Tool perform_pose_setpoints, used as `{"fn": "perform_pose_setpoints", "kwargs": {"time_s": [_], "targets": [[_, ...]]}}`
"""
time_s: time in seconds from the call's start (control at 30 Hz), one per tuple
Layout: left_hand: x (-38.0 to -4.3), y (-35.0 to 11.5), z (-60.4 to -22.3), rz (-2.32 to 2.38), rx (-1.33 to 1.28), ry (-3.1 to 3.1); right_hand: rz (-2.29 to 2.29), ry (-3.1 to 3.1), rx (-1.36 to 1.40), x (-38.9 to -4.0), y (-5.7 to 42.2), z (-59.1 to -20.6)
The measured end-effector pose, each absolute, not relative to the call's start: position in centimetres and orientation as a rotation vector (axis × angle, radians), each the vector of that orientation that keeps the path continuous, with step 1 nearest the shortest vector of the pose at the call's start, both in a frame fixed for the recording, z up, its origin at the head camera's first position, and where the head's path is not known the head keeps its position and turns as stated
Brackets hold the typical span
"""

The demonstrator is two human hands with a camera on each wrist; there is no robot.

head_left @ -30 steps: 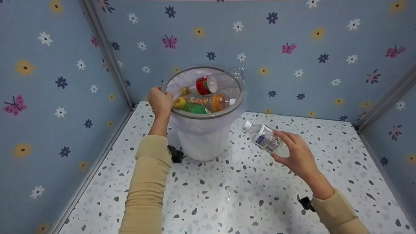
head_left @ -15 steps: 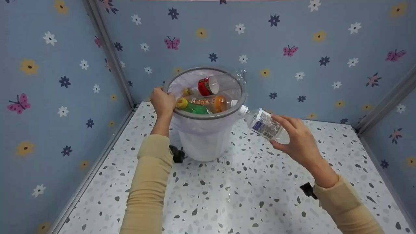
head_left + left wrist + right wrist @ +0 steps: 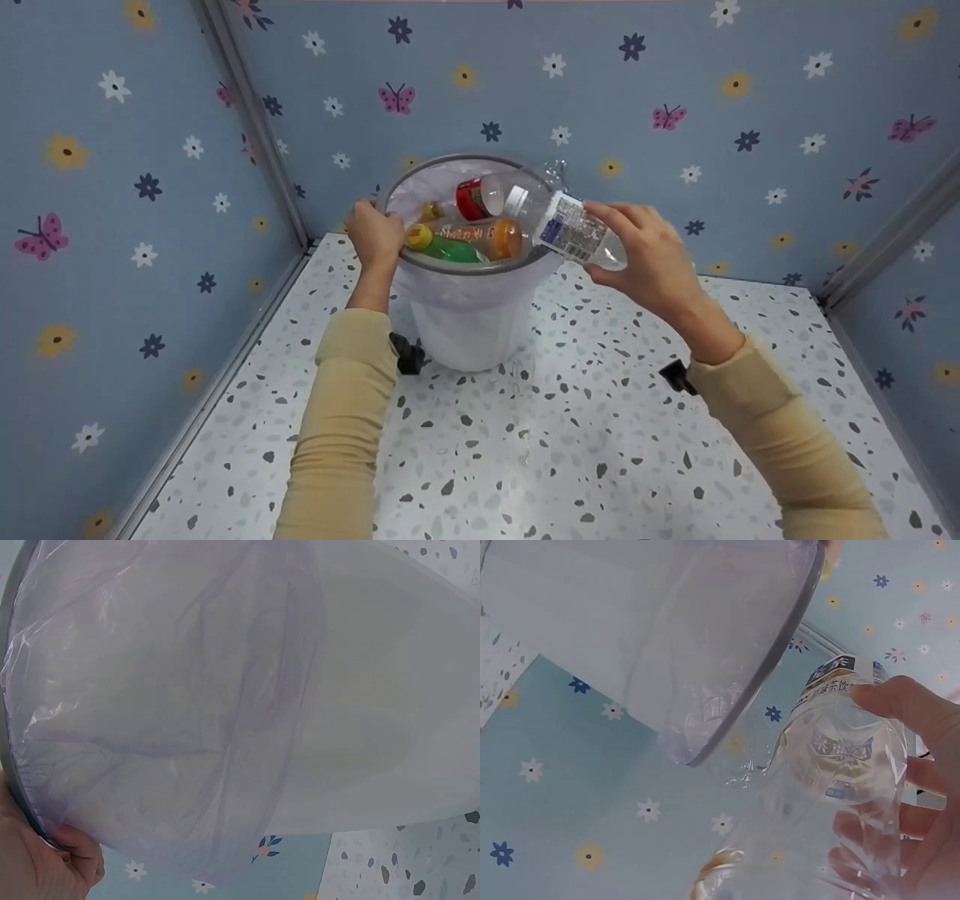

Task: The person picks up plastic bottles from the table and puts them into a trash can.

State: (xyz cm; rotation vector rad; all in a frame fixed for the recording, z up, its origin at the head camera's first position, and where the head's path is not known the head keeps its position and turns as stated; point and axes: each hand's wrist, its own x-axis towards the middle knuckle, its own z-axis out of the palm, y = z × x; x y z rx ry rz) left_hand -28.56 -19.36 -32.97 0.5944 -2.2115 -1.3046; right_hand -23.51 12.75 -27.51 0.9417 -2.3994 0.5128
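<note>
My left hand [image 3: 375, 234] grips the grey rim of a white trash bin [image 3: 472, 330] at its left side. In the left wrist view its fingers [image 3: 79, 851] curl under the rim and the purplish bin liner [image 3: 172, 705]. With thumb and fingers, my right hand [image 3: 652, 259] holds a clear plastic bottle [image 3: 574, 229] with a white cap and printed label. The bottle lies tilted across the bin's right rim, cap end over the opening. Inside are a red-labelled bottle [image 3: 471, 199], an orange-capped bottle [image 3: 504, 238] and a green bottle [image 3: 454, 250] with a yellow cap.
The bin stands on a speckled white surface [image 3: 480, 450], near the blue flowered back wall [image 3: 600, 97]. Side panels [image 3: 112, 225] with grey metal frames [image 3: 247, 120] close in left and right. A black wrist device [image 3: 677, 376] juts from the right sleeve.
My right hand has moved up and left with the clear bottle, from beside the bin to over its right rim. The left hand keeps its grip on the rim.
</note>
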Motion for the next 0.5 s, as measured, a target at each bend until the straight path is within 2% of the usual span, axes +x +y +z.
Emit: {"fn": "perform_pose_setpoints", "kwargs": {"time_s": [0.5], "targets": [[-28.5,-19.3,-33.0,-1.264,0.591,-2.221,0.339,-2.633,0.878,-26.6,6.3,-24.1]]}}
